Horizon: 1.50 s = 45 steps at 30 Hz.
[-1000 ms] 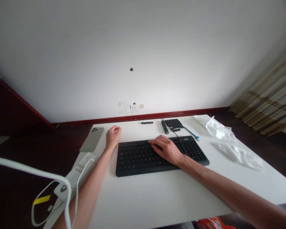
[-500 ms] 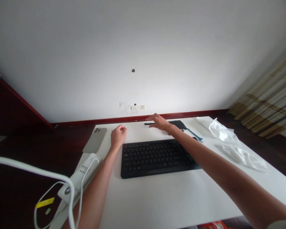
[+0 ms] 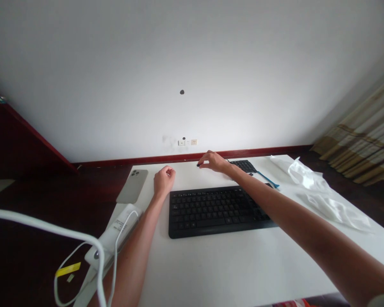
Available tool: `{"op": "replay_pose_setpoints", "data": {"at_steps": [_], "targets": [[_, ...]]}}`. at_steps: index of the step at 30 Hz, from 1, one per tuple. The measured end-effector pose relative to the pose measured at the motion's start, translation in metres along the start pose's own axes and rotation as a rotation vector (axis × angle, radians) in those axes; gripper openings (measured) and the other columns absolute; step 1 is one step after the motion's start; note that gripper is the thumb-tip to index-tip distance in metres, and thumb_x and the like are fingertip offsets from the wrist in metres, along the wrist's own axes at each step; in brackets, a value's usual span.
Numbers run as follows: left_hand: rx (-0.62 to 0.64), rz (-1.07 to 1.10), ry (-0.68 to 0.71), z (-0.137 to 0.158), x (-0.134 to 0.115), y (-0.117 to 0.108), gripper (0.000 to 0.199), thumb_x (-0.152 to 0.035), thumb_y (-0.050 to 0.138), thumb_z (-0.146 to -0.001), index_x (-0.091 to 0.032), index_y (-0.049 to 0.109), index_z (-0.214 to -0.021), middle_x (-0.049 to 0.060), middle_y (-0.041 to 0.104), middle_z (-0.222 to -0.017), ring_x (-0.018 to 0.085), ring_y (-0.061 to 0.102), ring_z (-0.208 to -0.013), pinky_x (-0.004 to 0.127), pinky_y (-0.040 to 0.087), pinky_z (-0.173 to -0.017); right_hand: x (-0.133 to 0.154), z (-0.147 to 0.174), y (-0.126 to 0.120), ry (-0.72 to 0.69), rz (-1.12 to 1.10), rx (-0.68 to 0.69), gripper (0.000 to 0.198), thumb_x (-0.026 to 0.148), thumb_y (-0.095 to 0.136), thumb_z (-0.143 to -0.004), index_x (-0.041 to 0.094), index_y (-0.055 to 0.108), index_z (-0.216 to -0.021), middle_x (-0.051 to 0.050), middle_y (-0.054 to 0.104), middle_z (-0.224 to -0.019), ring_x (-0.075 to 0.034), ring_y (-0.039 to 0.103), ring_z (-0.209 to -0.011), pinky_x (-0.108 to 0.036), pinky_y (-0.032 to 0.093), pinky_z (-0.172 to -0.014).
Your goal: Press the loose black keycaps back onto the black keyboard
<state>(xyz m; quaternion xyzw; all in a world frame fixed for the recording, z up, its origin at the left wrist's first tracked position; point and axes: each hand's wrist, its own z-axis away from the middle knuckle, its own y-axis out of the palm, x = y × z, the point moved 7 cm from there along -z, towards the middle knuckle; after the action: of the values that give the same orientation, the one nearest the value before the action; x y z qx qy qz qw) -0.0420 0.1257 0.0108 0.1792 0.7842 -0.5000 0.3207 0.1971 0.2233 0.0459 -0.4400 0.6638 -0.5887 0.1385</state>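
At the centre of the frame, the right hand point(image 3: 215, 161) is pinching a small black piece point(image 3: 198, 165), too tiny to identify, its fingers standing narrower than half a second ago. The bare right forearm point(image 3: 294, 217) is hiding the right part of the long black plastic keyboard point(image 3: 208, 211), lower centre. The left hand point(image 3: 164, 181) is curling; whether it is holding anything, I cannot tell.

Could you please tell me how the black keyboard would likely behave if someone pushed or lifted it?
The keyboard is probably stiff, judging by its straight edges. Lying broad and flat on the white table, it would likely slide rather than tip or roll.
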Motion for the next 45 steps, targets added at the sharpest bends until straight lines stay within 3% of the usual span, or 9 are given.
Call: {"op": "replay_pose_setpoints", "data": {"at_steps": [4,9,12,20,28,39,45], "targets": [[0.009,0.003,0.0,0.0,0.0,0.001,0.014,-0.033,0.059,-0.089,-0.026,0.068,-0.081,0.0,0.074,-0.08,0.019,0.065,-0.074,0.027,0.04,-0.071,0.014,0.031,-0.014,0.001,-0.024,-0.08,0.017,0.033,0.077,-0.087,0.027,0.082,-0.101,-0.004,0.08,-0.104,-0.027,0.068,-0.106,-0.037,0.051,-0.094],[0.021,-0.012,-0.001,0.001,-0.001,0.003,0.013,-0.033,0.06,-0.088,-0.027,0.069,-0.081,-0.001,0.075,-0.082,0.019,0.066,-0.076,0.027,0.04,-0.071,-0.005,0.081,-0.007,0.263,-0.146,0.013,0.015,0.032,0.078,-0.084,0.027,0.083,-0.096,-0.001,0.081,-0.097,-0.022,0.071,-0.087,-0.031,0.053,-0.083],[0.039,-0.022,0.007,0.001,-0.002,0.004,0.014,-0.033,0.06,-0.088,-0.027,0.07,-0.081,-0.001,0.075,-0.082,0.019,0.066,-0.076,0.027,0.041,-0.071,-0.01,0.094,-0.003,0.309,-0.151,-0.009,0.015,0.031,0.076,-0.084,0.027,0.083,-0.097,0.0,0.08,-0.096,-0.02,0.07,-0.086,-0.03,0.052,-0.084],[0.059,0.019,0.049,0.003,-0.005,0.003,0.019,-0.035,0.055,-0.092,-0.025,0.07,-0.086,0.0,0.076,-0.085,0.018,0.068,-0.077,0.026,0.047,-0.075,-0.001,0.098,-0.004,0.173,-0.095,-0.1,0.024,0.038,0.074,-0.087,0.027,0.079,-0.108,-0.004,0.077,-0.1,-0.023,0.069,-0.091,-0.035,0.053,-0.085],[0.038,0.068,0.05,0.003,-0.005,0.003,0.02,-0.036,0.056,-0.091,-0.024,0.07,-0.085,0.001,0.075,-0.083,0.017,0.068,-0.076,0.026,0.048,-0.076,0.004,0.097,-0.006,0.123,-0.057,-0.156,0.025,0.039,0.062,-0.097,0.024,0.08,-0.105,-0.007,0.078,-0.109,-0.029,0.066,-0.109,-0.043,0.051,-0.1],[0.044,0.086,0.059,0.006,-0.008,0.001,0.019,-0.035,0.056,-0.09,-0.025,0.071,-0.086,0.0,0.075,-0.082,0.018,0.069,-0.077,0.026,0.048,-0.077,0.02,0.091,-0.007,0.028,-0.002,-0.136,0.016,0.028,0.066,-0.094,0.023,0.081,-0.098,-0.008,0.077,-0.098,-0.03,0.065,-0.105,-0.042,0.053,-0.097],[0.05,0.081,0.067,0.005,-0.008,0.002,0.02,-0.036,0.056,-0.091,-0.025,0.07,-0.084,0.001,0.075,-0.083,0.018,0.068,-0.076,0.026,0.048,-0.076,0.028,0.094,-0.016,0.085,0.031,-0.142,0.017,0.03,0.068,-0.094,0.023,0.081,-0.101,-0.013,0.069,-0.105,-0.027,0.069,-0.095,-0.042,0.055,-0.095]]}}
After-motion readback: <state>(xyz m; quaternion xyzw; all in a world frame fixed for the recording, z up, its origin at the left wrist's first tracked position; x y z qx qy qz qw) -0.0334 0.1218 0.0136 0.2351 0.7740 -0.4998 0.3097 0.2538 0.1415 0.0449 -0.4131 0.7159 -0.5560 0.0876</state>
